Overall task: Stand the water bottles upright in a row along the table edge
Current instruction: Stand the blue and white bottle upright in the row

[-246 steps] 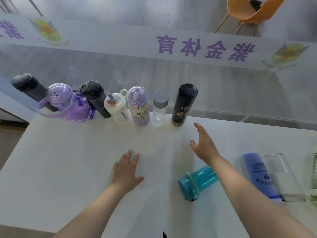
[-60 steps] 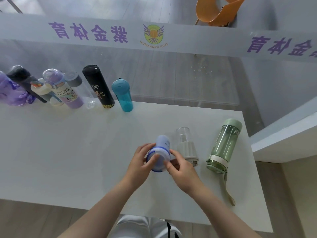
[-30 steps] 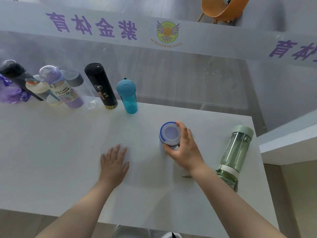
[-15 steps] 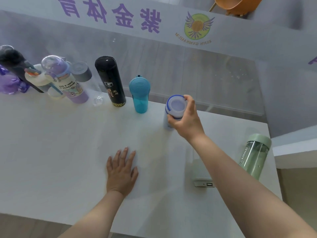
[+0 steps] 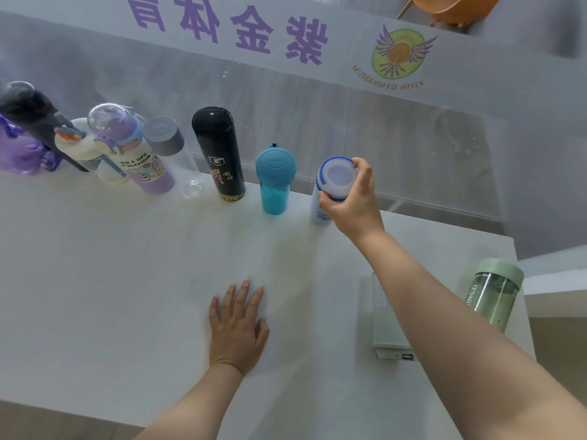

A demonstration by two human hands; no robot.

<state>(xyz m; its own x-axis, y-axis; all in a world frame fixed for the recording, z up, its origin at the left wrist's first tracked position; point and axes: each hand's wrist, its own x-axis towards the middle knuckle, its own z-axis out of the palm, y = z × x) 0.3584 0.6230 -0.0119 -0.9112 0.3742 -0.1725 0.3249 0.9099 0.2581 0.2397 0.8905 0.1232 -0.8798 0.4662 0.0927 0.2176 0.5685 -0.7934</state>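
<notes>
The right hand (image 5: 352,198) is clamped around the top of a pale blue plastic bottle with a blue-ringed white lid (image 5: 337,176), which stands upright at the far edge of the white table (image 5: 111,281), toward one o'clock from the table's middle. The thumb and fingers wrap the lid from the near side; its base appears to sit on the tabletop, though the hand hides part of the body.

At nine o'clock from that bottle, just beside it, stands a teal translucent bottle with a teal flip lid (image 5: 275,182), then a tall black cylindrical flask with printed markings (image 5: 219,154). Further along at nine to ten o'clock come a clear bottle with a grey cap (image 5: 171,154), a lilac bottle with a clear domed lid and a cartoon label (image 5: 136,150), a white bottle with a pale cap (image 5: 79,144), a dark grey bottle (image 5: 28,109) and a purple translucent jug (image 5: 22,150) at the frame's left edge.

The left hand (image 5: 236,325) lies flat on the table at six o'clock, fingers spread and holding nothing.

At four o'clock, a clear bottle with a white base (image 5: 384,319) lies on its side, partly behind the right forearm. Near the table's right edge lies a green translucent bottle with a pale green cap (image 5: 495,290).
</notes>
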